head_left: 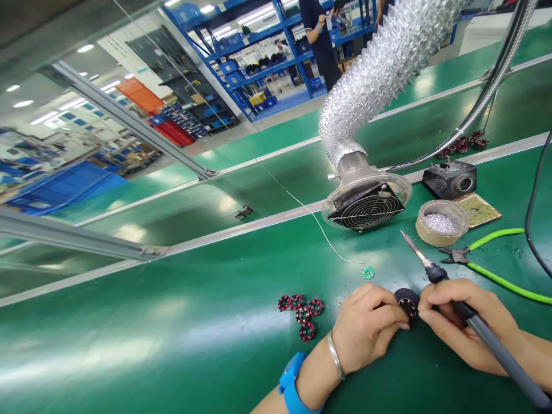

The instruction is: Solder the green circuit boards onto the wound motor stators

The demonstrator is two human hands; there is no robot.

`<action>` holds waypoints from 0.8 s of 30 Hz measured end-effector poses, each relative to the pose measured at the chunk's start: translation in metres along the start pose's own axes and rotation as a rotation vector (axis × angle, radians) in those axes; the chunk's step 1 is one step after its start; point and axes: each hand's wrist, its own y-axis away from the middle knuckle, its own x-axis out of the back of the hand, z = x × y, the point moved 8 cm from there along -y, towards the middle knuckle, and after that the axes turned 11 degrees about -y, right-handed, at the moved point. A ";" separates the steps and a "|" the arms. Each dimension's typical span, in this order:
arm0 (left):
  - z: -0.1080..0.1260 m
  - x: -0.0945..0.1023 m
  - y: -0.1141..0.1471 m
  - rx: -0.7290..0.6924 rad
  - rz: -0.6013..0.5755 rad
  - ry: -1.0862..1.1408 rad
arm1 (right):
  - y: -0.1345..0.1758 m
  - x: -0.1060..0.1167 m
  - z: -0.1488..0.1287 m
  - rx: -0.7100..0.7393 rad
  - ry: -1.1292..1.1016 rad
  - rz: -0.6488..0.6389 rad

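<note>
My left hand [366, 325] pinches the left side of a small black round part [406, 299] with a ring of copper-coloured spots, low over the green table. From the other side, the fingertips of my right hand [470, 328] meet the same part. That right hand is also closed around a soldering iron [438, 273], whose tip points up and left, away from the part. Just beyond my left hand lies a small round green circuit board [368, 272]. A thin solder wire [321, 227] hangs down, its end near the board. Several red-and-black wound motor stators [302, 314] lie left of my hand.
A fume extractor [366, 210] on a silver duct [366, 92] stands ahead. To its right are a tub of metal shavings [442, 224], a sponge tray [478, 210], a black iron stand [451, 179] and green-handled cutters [495, 276]. A person [321, 40] stands beyond the bench.
</note>
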 end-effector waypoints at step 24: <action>-0.036 0.005 0.008 0.688 0.180 0.395 | -0.012 -0.014 -0.006 0.121 0.210 -0.062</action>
